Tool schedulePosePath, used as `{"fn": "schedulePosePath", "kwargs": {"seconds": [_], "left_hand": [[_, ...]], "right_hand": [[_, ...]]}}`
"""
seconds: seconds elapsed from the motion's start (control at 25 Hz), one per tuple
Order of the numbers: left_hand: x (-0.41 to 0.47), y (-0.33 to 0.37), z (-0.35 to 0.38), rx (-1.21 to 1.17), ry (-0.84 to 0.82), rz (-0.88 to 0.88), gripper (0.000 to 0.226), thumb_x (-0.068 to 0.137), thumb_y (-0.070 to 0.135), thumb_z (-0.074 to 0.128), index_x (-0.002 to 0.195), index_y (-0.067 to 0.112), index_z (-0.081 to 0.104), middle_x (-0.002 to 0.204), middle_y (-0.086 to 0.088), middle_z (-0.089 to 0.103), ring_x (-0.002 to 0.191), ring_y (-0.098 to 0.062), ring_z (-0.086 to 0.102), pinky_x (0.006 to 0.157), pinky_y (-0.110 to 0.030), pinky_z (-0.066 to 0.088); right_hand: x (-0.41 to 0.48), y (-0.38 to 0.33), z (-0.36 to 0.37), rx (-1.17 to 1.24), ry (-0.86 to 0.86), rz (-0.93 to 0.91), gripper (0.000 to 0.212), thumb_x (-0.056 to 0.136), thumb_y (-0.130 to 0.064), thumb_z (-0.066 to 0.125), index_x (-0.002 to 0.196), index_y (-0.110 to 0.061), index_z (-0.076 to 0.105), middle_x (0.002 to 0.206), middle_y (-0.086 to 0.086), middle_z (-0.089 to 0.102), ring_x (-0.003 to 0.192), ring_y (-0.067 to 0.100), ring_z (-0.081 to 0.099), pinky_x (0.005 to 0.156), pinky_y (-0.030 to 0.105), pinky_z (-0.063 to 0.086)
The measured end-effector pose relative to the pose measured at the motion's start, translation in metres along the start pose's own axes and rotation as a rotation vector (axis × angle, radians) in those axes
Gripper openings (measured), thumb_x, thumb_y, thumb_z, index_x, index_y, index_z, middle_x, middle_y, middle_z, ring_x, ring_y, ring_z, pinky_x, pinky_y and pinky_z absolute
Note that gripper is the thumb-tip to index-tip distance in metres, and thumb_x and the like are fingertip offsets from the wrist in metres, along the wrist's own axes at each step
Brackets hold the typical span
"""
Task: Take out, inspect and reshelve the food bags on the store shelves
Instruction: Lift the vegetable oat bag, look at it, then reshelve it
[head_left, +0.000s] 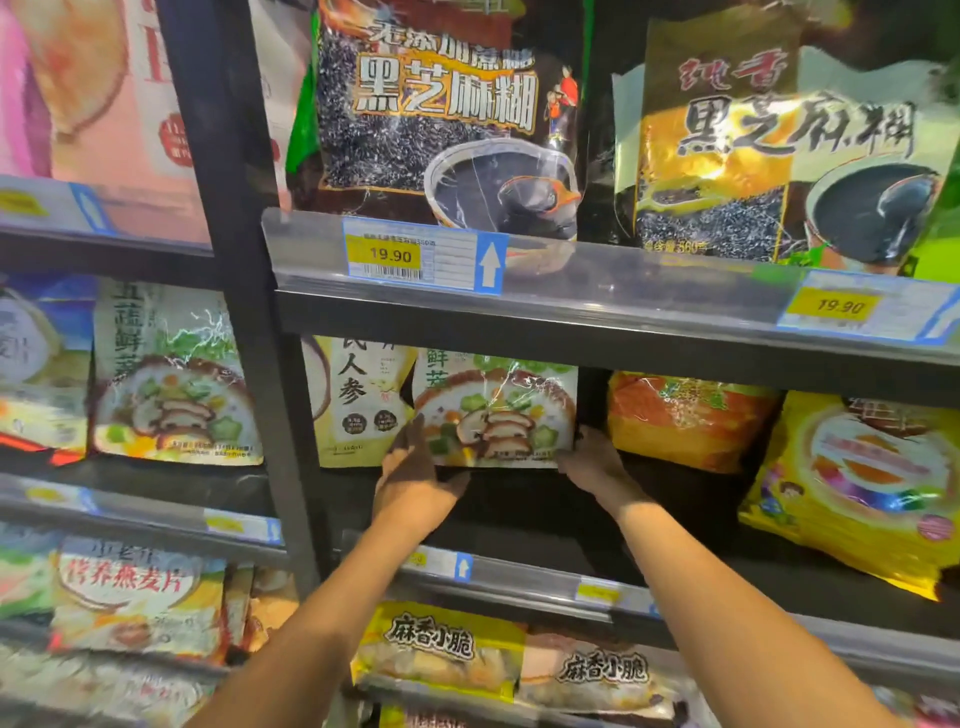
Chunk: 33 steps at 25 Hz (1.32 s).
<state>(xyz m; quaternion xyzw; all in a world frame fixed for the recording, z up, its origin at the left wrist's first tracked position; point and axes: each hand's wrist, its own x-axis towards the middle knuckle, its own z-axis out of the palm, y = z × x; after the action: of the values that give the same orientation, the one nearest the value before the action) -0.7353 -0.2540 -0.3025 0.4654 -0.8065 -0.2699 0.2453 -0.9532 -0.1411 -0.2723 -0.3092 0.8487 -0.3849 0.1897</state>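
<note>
A food bag (496, 410) printed with a bowl of mushrooms and vegetables stands upright at the back of the middle shelf (524, 514). My left hand (415, 478) grips its lower left corner. My right hand (589, 460) grips its lower right corner. Both arms reach in under the shelf above. A pale ginseng bag (358, 400) stands just left of it, touching or slightly behind it.
An orange bag (685, 421) and a yellow bag (862, 483) lie to the right on the same shelf. Black sesame paste bags (447, 114) fill the shelf above, behind price tags (395, 254). A black upright post (244, 291) separates the left bay, which holds a matching mushroom bag (176, 374).
</note>
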Motion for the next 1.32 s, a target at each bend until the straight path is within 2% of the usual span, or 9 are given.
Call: {"fn": "schedulePosePath", "kwargs": {"seconds": [0.12,0.24,0.4,0.52,0.64,0.8,0.92,1.08,1.32], "left_hand": [[-0.001,0.001,0.002,0.029,0.011,-0.012,0.104,0.084,0.051,0.076,0.164,0.024,0.016,0.168,-0.004,0.028,0.153,-0.028,0.029,0.121,-0.041,0.036],[-0.005,0.001,0.0,-0.003,-0.019,-0.015,0.102,0.085,0.049,0.076,0.164,0.028,0.015,0.168,-0.002,0.026,0.153,-0.028,0.027,0.12,-0.043,0.037],[-0.01,-0.002,0.001,-0.076,-0.01,0.049,0.094,0.081,0.045,0.081,0.157,0.028,0.028,0.159,-0.004,0.041,0.148,-0.031,0.036,0.117,-0.044,0.042],[-0.013,-0.001,0.001,-0.082,-0.087,0.032,0.103,0.084,0.042,0.081,0.164,0.022,0.018,0.165,-0.011,0.033,0.154,-0.032,0.027,0.12,-0.042,0.035],[-0.013,0.001,0.0,-0.083,-0.162,0.027,0.109,0.085,0.045,0.081,0.166,0.022,0.012,0.169,-0.011,0.026,0.156,-0.03,0.023,0.122,-0.041,0.031],[-0.004,0.011,0.001,-0.132,-0.31,0.016,0.12,0.08,0.049,0.085,0.167,0.023,0.007,0.173,-0.005,0.017,0.158,-0.026,0.021,0.126,-0.04,0.027],[-0.001,0.021,0.009,-0.197,-0.408,0.055,0.122,0.078,0.045,0.088,0.166,0.022,0.008,0.173,-0.004,0.02,0.157,-0.025,0.024,0.126,-0.04,0.026],[-0.002,0.027,0.021,-0.301,-0.462,0.084,0.117,0.071,0.032,0.095,0.162,0.027,0.021,0.161,-0.003,0.044,0.146,-0.023,0.045,0.121,-0.043,0.039],[0.001,0.028,0.016,-0.361,-0.45,0.084,0.098,0.066,0.043,0.089,0.152,0.029,0.043,0.143,-0.001,0.062,0.133,-0.025,0.059,0.113,-0.05,0.048]], "right_hand": [[0.014,0.01,0.002,-0.129,0.03,-0.009,0.03,0.088,-0.017,0.075,0.115,-0.014,0.062,0.11,0.005,0.069,0.095,0.021,0.068,0.082,0.041,0.061],[0.002,0.02,-0.003,-0.204,0.054,-0.082,0.023,0.088,-0.016,0.076,0.106,-0.012,0.062,0.105,0.004,0.068,0.099,0.024,0.066,0.082,0.04,0.057],[-0.022,0.037,-0.005,-0.286,-0.018,-0.091,0.038,0.09,-0.019,0.076,0.124,-0.009,0.062,0.126,0.012,0.068,0.115,0.032,0.064,0.085,0.032,0.048],[-0.044,0.051,-0.012,-0.349,-0.035,-0.109,0.051,0.089,-0.018,0.076,0.136,-0.011,0.06,0.132,0.013,0.068,0.119,0.034,0.065,0.092,0.035,0.053],[-0.069,0.07,-0.029,-0.324,0.026,-0.18,0.033,0.089,-0.011,0.075,0.121,-0.009,0.067,0.111,0.012,0.076,0.104,0.029,0.071,0.082,0.032,0.055],[-0.089,0.088,-0.056,-0.305,-0.037,-0.105,0.01,0.095,-0.021,0.075,0.099,-0.013,0.072,0.083,-0.003,0.079,0.084,0.012,0.076,0.085,0.037,0.061],[-0.095,0.094,-0.071,-0.357,-0.049,-0.121,0.017,0.09,-0.029,0.079,0.101,-0.017,0.075,0.092,0.0,0.079,0.086,0.016,0.075,0.084,0.042,0.06],[-0.1,0.097,-0.075,-0.383,-0.006,-0.129,0.02,0.088,-0.032,0.081,0.1,-0.018,0.075,0.092,0.005,0.074,0.085,0.025,0.07,0.076,0.041,0.057],[-0.102,0.095,-0.073,-0.374,0.028,-0.139,0.031,0.09,-0.033,0.079,0.119,-0.023,0.073,0.124,0.001,0.067,0.116,0.022,0.061,0.094,0.036,0.054]]}}
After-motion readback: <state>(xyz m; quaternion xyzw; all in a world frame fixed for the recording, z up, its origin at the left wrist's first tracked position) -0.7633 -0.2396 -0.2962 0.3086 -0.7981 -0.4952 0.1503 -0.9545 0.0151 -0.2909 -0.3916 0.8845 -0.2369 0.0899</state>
